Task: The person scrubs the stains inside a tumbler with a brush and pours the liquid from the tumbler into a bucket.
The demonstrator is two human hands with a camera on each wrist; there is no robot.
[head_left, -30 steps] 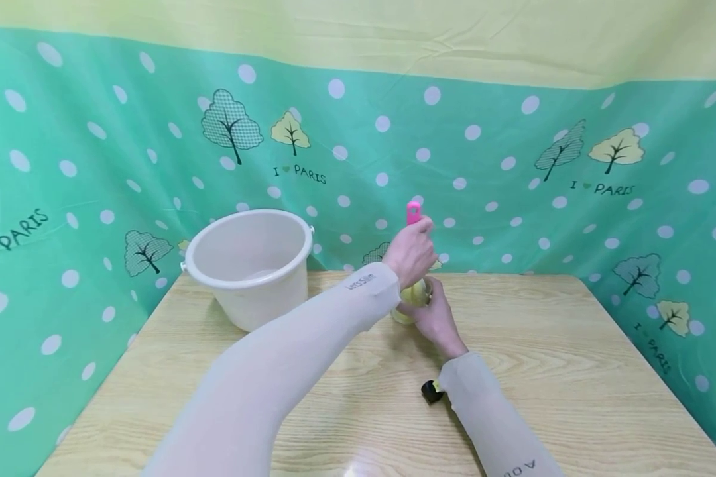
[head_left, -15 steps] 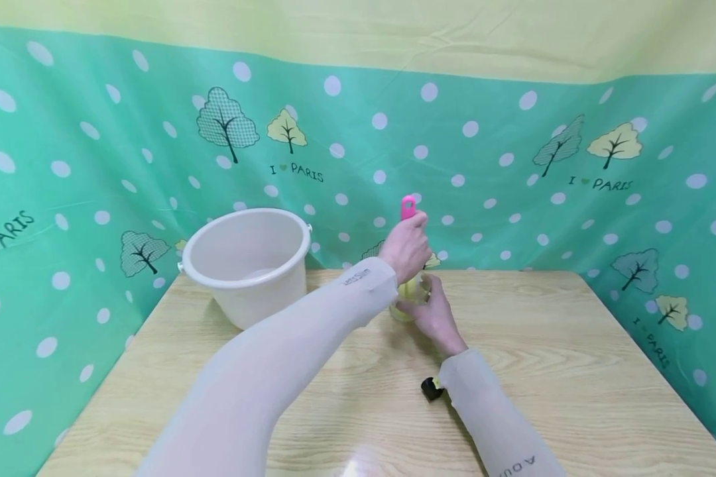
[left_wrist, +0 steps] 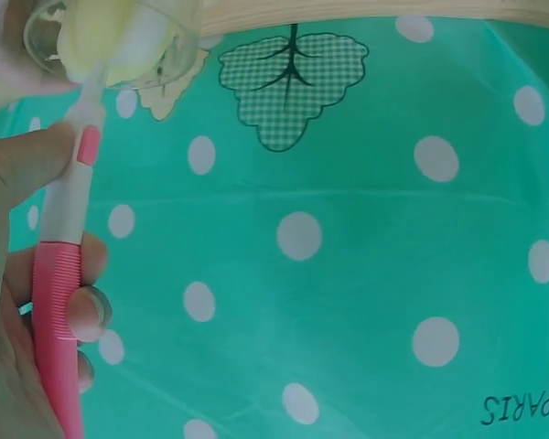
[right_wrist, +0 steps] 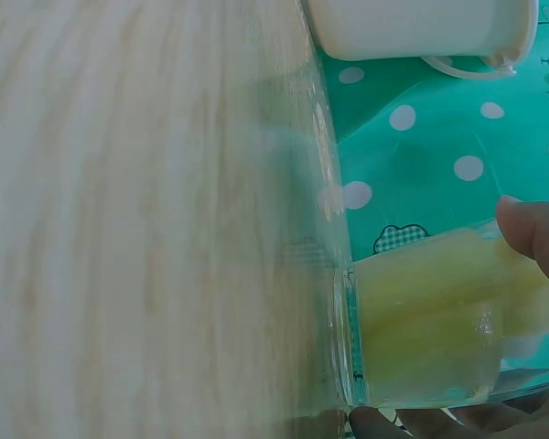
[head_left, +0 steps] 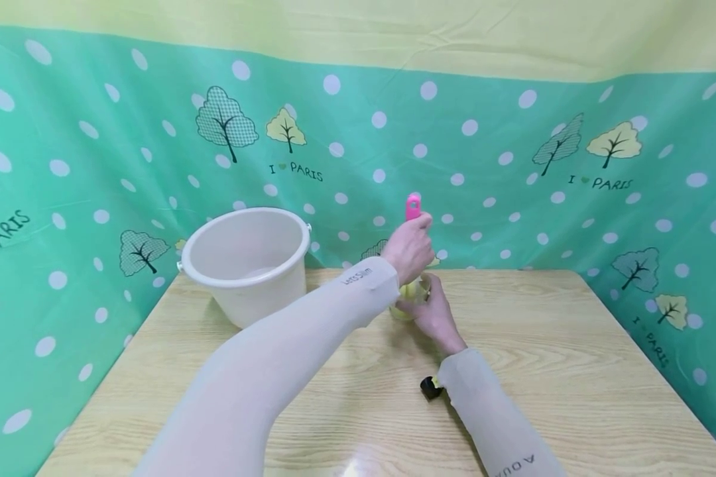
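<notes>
In the head view, my left hand [head_left: 408, 252] grips the handle of a bottle brush [head_left: 414, 207], whose pink end sticks up above the fist. The left wrist view shows its pink and white handle [left_wrist: 66, 210], with thumb and fingers wrapped round it. Its pale yellow sponge head [left_wrist: 119, 41] is inside a clear drinking glass [right_wrist: 430, 320]. My right hand [head_left: 437, 319] holds the glass upright from the right side, thumb and fingers around it. In the right wrist view the yellow sponge fills much of the glass, whose base is at the wooden table.
A cream bucket [head_left: 247, 301] stands at the table's back left, beside my left forearm. A small black object [head_left: 431, 388] is at the right sleeve cuff. Behind the wooden table [head_left: 346, 411] hangs a green dotted curtain [head_left: 483, 205].
The brush handle and my left hand have swung slightly left, then back right. The right hand keeps the glass in the same place. The head view has shifted a little.
</notes>
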